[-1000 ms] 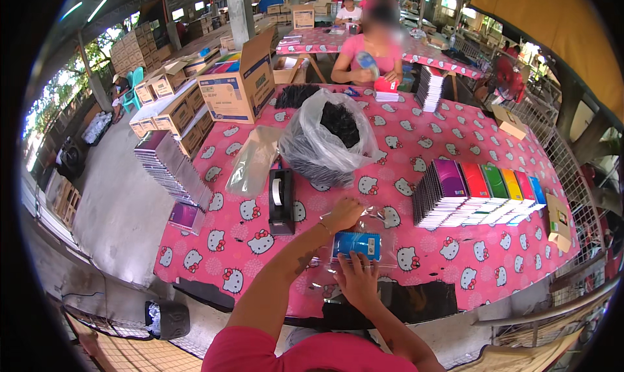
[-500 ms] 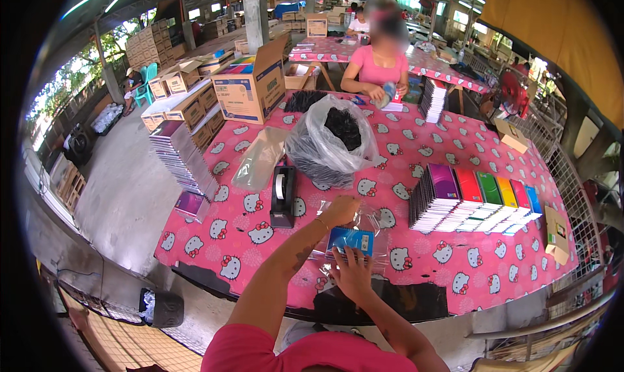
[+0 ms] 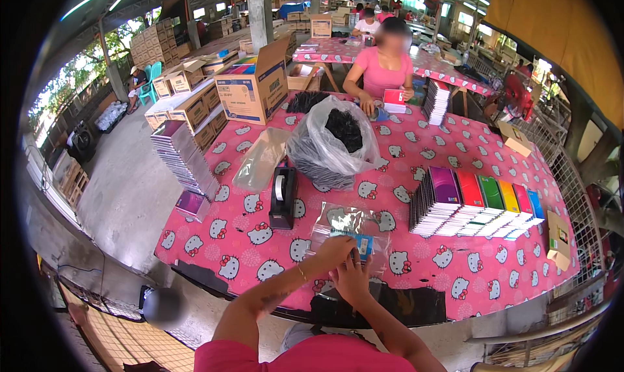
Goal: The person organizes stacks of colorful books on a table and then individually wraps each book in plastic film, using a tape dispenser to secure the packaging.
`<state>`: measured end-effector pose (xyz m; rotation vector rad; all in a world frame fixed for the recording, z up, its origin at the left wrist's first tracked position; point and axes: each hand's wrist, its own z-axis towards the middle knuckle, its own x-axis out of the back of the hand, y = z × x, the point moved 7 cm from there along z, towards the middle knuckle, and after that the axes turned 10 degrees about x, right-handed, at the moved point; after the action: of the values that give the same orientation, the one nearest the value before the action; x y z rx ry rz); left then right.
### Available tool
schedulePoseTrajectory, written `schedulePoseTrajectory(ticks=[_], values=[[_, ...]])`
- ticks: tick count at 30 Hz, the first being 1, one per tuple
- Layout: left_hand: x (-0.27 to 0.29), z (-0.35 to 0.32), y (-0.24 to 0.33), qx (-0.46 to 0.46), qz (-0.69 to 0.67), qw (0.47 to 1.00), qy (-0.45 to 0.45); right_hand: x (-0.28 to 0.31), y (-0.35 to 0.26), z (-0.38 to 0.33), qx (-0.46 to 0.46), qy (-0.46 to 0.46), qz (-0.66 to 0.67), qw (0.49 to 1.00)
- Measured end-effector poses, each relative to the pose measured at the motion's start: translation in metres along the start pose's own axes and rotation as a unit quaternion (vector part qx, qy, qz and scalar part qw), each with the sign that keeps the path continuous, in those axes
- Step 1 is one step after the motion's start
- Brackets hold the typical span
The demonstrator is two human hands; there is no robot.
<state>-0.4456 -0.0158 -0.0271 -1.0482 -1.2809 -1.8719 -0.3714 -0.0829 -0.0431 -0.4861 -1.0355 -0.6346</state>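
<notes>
A blue spiral notebook (image 3: 365,244) lies inside a clear plastic bag (image 3: 351,217) on the pink table, close in front of me. My right hand (image 3: 351,279) rests on the notebook's near part, its fingers stretched forward. Across it from the left comes my left hand (image 3: 333,252), fingers curled in over the notebook and against the right fingertips. What the left fingers grip is hidden under them. Beyond the bag, to the left, stands a black tape dispenser (image 3: 283,203).
Stacked notebooks (image 3: 455,199) in several colours stand at right, and a tall purple-covered stack (image 3: 182,154) at left. A translucent bag of black bristly pieces (image 3: 331,147) sits mid-table near a flat clear bag (image 3: 257,164). Opposite, a co-worker (image 3: 383,69) handles a red notebook (image 3: 394,99).
My left hand has drawn back toward me from the bag's far edge onto the notebook beside my right hand. The bag's far part now lies spread out. The co-worker's hands have moved apart.
</notes>
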Motion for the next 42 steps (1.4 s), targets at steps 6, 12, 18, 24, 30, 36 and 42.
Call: schedulePoseTrajectory(ticks=[6,12,18,24,30,36,42], values=[[-0.006,-0.009,-0.003,0.028,-0.024,0.999,-0.005,-0.016,0.007,-0.006,0.01,-0.003,0.006,1.0],[0.019,-0.004,-0.003,0.086,-0.147,0.985,0.007,-0.015,0.034,-0.002,-0.11,0.044,0.212,0.97],[-0.013,-0.023,0.002,-0.017,0.063,0.995,0.073,0.028,0.044,0.005,-0.067,0.085,0.093,0.99],[-0.003,-0.05,0.02,0.022,0.054,0.997,0.057,0.003,0.058,-0.007,0.047,-0.014,-0.076,0.996],[0.068,-0.087,-0.088,0.198,0.059,0.943,0.26,0.008,0.054,-0.008,0.062,-0.01,-0.045,0.997],[0.111,-0.082,-0.23,0.454,-0.397,0.77,0.211,0.01,0.046,-0.006,0.072,0.005,-0.022,0.997],[0.051,-0.111,-0.217,0.402,-0.579,0.655,0.271,0.022,0.054,-0.006,0.065,0.032,-0.018,0.997]])
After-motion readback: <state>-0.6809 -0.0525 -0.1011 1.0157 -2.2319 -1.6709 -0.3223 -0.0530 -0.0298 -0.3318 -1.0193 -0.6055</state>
